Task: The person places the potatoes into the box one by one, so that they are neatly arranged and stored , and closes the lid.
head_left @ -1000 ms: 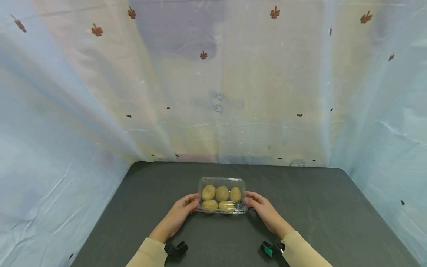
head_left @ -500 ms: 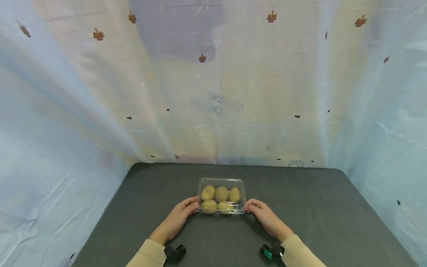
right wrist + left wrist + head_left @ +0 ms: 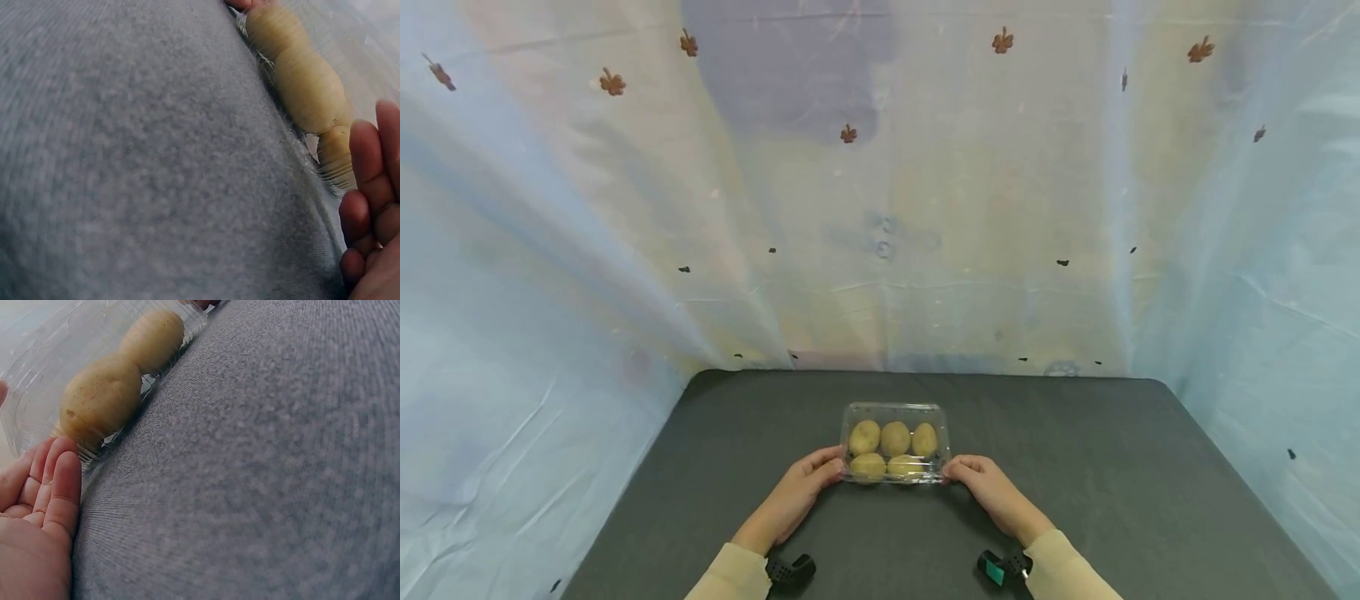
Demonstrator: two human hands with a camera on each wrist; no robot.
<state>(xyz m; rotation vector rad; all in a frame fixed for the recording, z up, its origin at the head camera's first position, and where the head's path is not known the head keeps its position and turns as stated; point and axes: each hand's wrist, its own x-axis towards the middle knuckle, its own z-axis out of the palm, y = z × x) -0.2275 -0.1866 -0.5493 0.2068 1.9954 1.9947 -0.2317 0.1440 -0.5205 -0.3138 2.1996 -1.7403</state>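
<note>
Both hands (image 3: 891, 492) half-hiding potato box (image 3: 894, 431)

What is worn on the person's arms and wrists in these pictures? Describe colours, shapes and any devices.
Both arms wear long pale cream sleeves: the left sleeve and right sleeve end at the wrists, leaving the left hand and right hand bare. A small black device sits at the left wrist; a black device with a teal face sits at the right.
</note>
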